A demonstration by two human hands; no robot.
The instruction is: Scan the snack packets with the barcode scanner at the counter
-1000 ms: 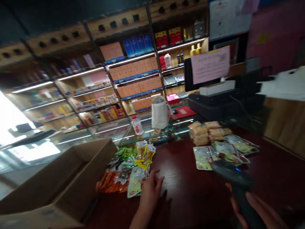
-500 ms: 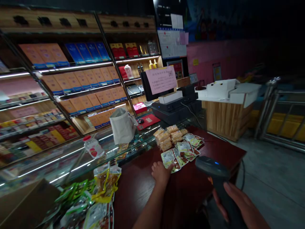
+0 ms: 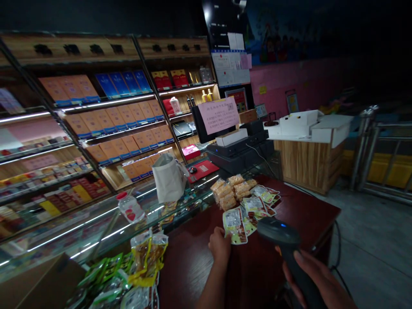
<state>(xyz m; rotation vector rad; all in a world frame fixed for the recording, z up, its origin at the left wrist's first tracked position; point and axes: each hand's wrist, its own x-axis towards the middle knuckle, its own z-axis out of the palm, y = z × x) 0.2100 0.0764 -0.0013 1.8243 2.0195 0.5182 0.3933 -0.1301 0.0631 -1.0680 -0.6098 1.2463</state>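
Observation:
My left hand (image 3: 220,247) is closed on a flat snack packet (image 3: 235,225), lifted a little off the dark red table (image 3: 199,262). My right hand (image 3: 317,286) grips the handle of a black barcode scanner (image 3: 278,232) with a small blue light, its head just right of the packet. Behind them lie more flat snack packets (image 3: 260,199) and a stack of golden snack bags (image 3: 230,191).
A heap of green and yellow snack bags (image 3: 128,274) lies at the table's left, beside a cardboard box (image 3: 41,283). A glass counter (image 3: 96,227) carries a white bag (image 3: 169,178) and a small bottle (image 3: 128,207). Beyond it are a till with a screen (image 3: 225,128), stocked shelves and a wooden counter (image 3: 309,154).
My view swung right from the box and the left heap. My left hand crossed the table to the right-hand packets and picked one up. The scanner stayed in my right hand.

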